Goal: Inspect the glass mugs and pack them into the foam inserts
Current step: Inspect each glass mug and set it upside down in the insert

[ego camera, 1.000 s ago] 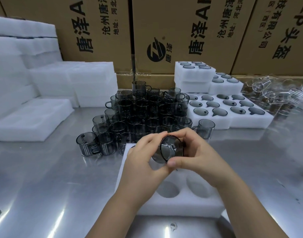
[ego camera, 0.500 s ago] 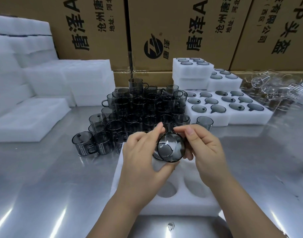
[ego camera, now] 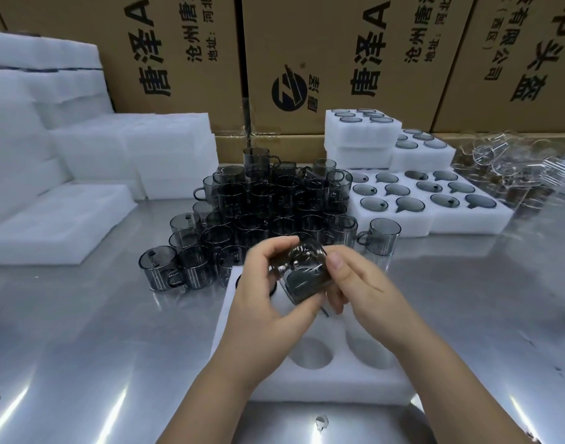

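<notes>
Bench obs., inspection step by my reading.

Smoky grey, ribbed glass mug (ego camera: 302,277) is off the table, held tilted above the far half of the white foam insert with round pockets (ego camera: 338,386). It is blurred, and its handle cannot be made out. Left hand (ego camera: 262,293): fingers curled over the top of the mug, thumb under it. Right hand (ego camera: 361,290): thumb pressed on the upper wall, fingers tucked beneath. Both hold the glass.

Risks, as judged:
- Smooth glass in fingertip holds only. A slip drops it on the foam (harmless) or on the brushed steel table (ego camera: 82,315) (chip or crack).
- The heap of stacked grey mugs (ego camera: 268,206) sits just beyond the insert's far edge. A wide swing of the wrists could knock glass on glass and topple the stack.
- The filled inserts show a notch on each pocket. If the handle is not lined up, forcing the mug could tear the foam.

Surroundings: two empty pockets (ego camera: 310,352) lie near and open. The hands hide the far ones. A lone grey mug (ego camera: 382,235) stands beside the filled white foam trays (ego camera: 402,225), and clear glassware (ego camera: 515,168) is heaped at right. Blank foam slabs (ego camera: 50,219) are at left, printed cardboard cartons (ego camera: 306,59) behind. A small shiny scrap (ego camera: 321,423) lies on the table, unidentified.
</notes>
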